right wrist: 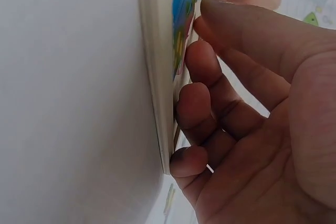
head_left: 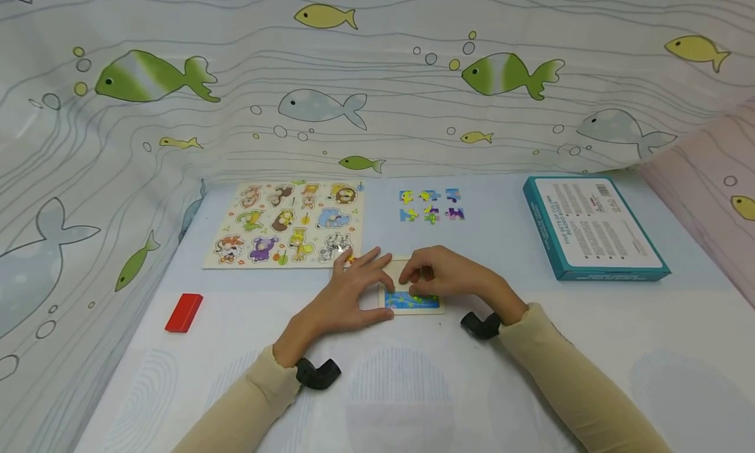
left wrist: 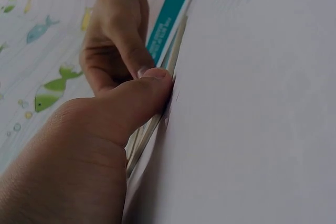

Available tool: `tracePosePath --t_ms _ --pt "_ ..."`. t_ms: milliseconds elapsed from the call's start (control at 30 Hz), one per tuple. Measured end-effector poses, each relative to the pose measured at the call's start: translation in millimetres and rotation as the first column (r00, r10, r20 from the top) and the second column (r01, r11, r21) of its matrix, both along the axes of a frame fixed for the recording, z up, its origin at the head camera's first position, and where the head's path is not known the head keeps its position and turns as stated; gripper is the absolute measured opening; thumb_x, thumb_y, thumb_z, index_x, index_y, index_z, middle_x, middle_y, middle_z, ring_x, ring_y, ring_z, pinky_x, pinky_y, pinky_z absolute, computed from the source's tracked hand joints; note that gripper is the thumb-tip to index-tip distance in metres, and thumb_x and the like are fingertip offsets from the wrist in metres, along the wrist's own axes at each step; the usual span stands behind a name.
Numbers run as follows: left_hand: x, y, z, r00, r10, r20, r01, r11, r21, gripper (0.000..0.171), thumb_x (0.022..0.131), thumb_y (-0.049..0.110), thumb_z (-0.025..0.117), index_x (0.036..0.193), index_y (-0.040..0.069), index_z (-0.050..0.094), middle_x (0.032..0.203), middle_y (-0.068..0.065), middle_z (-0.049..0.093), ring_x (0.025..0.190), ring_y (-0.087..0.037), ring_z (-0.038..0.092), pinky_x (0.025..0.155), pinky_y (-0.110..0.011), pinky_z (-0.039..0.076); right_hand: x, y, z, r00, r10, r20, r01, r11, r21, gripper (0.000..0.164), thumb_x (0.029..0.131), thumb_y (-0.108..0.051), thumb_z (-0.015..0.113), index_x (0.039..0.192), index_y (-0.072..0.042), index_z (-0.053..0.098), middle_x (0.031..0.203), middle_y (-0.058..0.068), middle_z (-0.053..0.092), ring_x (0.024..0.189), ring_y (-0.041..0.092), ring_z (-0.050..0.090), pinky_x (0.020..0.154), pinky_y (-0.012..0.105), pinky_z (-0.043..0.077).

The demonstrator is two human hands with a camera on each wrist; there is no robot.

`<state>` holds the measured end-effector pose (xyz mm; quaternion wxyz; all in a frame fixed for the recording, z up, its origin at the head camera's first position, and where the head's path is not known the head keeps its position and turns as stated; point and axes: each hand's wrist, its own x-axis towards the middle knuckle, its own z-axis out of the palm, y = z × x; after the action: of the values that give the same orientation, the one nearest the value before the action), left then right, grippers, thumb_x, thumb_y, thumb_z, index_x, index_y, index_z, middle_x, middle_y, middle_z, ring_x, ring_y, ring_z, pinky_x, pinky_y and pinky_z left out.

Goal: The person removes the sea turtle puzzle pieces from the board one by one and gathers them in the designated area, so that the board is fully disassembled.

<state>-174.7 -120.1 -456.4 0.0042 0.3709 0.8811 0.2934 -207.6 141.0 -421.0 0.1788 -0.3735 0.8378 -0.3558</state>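
Note:
A small wooden puzzle board (head_left: 407, 311) lies flat in front of me, its lower part filled with a blue picture (head_left: 404, 301) and its upper part pale. At its left side is my left hand (head_left: 352, 294), fingers spread; the thumb (left wrist: 149, 85) presses the near-left edge and a fingertip touches the board. My right hand (head_left: 451, 273) bends over the board's right half. Its curled fingers (right wrist: 194, 103) rest along the board in the right wrist view, with thumb and index close together by the blue picture. Whether a piece is between them is hidden.
Several loose jigsaw pieces (head_left: 432, 196) lie in two rows beyond the board. A large animal puzzle board (head_left: 227, 210) is at the back left, partly behind my left hand. A red block (head_left: 184, 313) sits at left; a teal-edged box (head_left: 596, 227) stands at right.

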Motion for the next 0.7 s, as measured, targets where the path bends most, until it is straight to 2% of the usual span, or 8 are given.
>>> tracePosePath --t_ms 200,400,700 --pt "0.6 0.5 0.9 1.0 0.024 0.011 -0.024 0.999 -0.024 0.043 0.085 0.051 0.076 0.119 0.028 0.062 0.16 -0.003 0.045 0.157 -0.024 0.026 0.124 -0.061 0.001 0.9 -1.2 0.5 1.0 0.027 0.016 -0.027 1.0 -0.016 0.013 0.089 -0.008 0.076 0.101 -0.011 0.078 0.095 -0.001 0.071 0.077 0.009 0.056 0.069 0.022 0.048" --pt "0.2 0.0 -0.1 0.999 0.032 -0.011 -0.032 0.999 -0.038 0.055 0.085 0.054 0.076 0.131 0.028 0.06 0.16 -0.001 0.046 0.158 -0.026 0.023 0.124 -0.06 0.004 2.4 -2.6 2.9 0.998 0.047 0.038 -0.046 0.999 -0.016 0.009 0.089 -0.006 0.075 0.097 -0.01 0.077 0.09 -0.001 0.071 0.075 0.008 0.055 0.068 0.02 0.048" --pt "-0.2 -0.3 -1.7 0.995 0.059 -0.078 -0.066 0.994 -0.092 0.06 0.083 0.061 0.073 0.132 0.028 0.062 0.162 -0.006 0.043 0.158 -0.032 0.021 0.125 -0.06 0.006 3.2 -2.7 4.9 0.996 0.045 0.076 -0.045 0.999 0.005 0.008 0.09 -0.006 0.073 0.097 -0.01 0.076 0.081 -0.004 0.066 0.072 0.008 0.053 0.067 0.02 0.046"
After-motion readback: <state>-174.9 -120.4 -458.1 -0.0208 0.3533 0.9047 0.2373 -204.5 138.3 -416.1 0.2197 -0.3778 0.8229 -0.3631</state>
